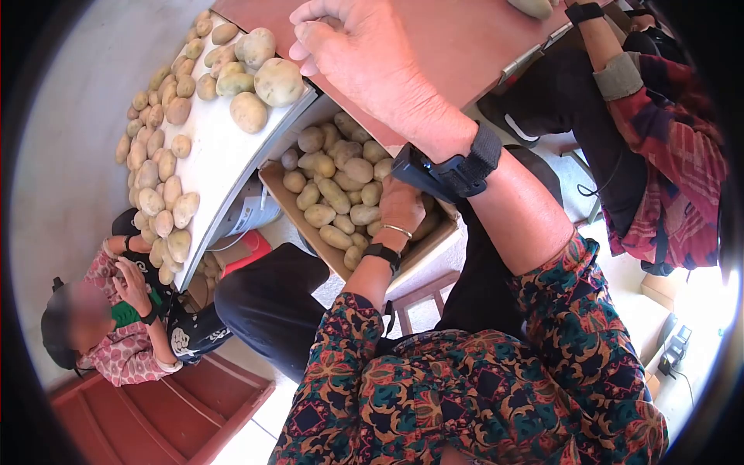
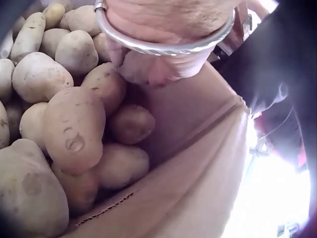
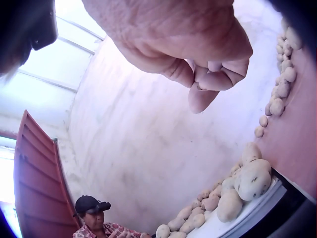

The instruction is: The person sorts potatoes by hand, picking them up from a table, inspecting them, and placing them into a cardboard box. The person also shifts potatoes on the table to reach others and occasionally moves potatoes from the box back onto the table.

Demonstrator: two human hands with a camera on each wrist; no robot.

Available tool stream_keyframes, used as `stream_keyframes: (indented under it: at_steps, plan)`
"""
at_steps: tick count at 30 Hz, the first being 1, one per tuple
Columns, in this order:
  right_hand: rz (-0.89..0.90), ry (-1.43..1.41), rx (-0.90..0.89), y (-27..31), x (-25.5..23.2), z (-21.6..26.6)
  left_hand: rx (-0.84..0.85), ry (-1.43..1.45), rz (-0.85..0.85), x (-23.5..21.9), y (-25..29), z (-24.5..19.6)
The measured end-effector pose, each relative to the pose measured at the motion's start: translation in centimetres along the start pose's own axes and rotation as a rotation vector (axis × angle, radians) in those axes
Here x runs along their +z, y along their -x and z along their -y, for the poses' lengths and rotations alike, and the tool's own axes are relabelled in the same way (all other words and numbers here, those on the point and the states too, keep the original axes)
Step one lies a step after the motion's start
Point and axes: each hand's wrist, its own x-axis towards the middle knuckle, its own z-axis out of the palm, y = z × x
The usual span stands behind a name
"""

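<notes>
In the head view my left hand (image 1: 401,205), with a bracelet at its wrist, is down in a cardboard box (image 1: 325,262) among many potatoes (image 1: 335,196). Its fingers are mostly hidden, so I cannot tell whether they hold one. The left wrist view shows the hand against the box's inner wall (image 2: 188,111), beside a potato (image 2: 104,87). My right hand (image 1: 360,58) is raised over the red tabletop, near large potatoes (image 1: 279,82) on the white surface. Its fingers are loosely bent with the tips close together, and nothing shows between them in the right wrist view.
Rows of smaller potatoes (image 1: 159,167) line the far side of the white tabletop (image 1: 225,147). The red tabletop (image 1: 457,39) adjoins it. One person (image 1: 116,310) sits at the left by a red bench (image 1: 155,411), another (image 1: 659,147) at the right.
</notes>
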Motion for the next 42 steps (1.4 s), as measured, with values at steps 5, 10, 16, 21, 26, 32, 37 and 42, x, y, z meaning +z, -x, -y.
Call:
stream_keyframes:
  at_steps: [5,10,16,21,26,32,37,42]
  plan:
    - [0.001,0.031,0.004,0.2,-0.1,0.2,-0.472,0.560,-0.245,-2.2,1.8,1.6]
    - [0.024,0.015,-0.052,0.6,-0.3,0.4,-0.603,1.039,-0.312,-5.6,3.5,4.3]
    - [0.043,0.021,-0.059,1.2,-0.2,0.0,-0.706,0.789,-0.321,-7.5,1.7,6.9]
    - [0.020,0.057,-0.061,2.0,-0.4,-0.3,-0.481,-0.172,-0.218,-7.7,-1.2,3.8]
    - [0.008,0.076,-0.133,2.0,-0.4,-0.5,-0.389,-0.192,0.037,-6.3,-3.3,5.0]
    - [-0.009,0.061,-0.143,1.9,-0.1,-0.8,-0.591,0.681,-0.125,-8.3,-0.9,7.2]
    - [0.069,0.004,-0.063,2.4,-0.7,-0.8,-0.454,1.519,-0.119,-11.6,4.0,5.0]
    - [0.114,-0.049,-0.062,2.4,-1.0,-0.5,-0.217,1.446,-0.466,-17.9,4.6,3.2]
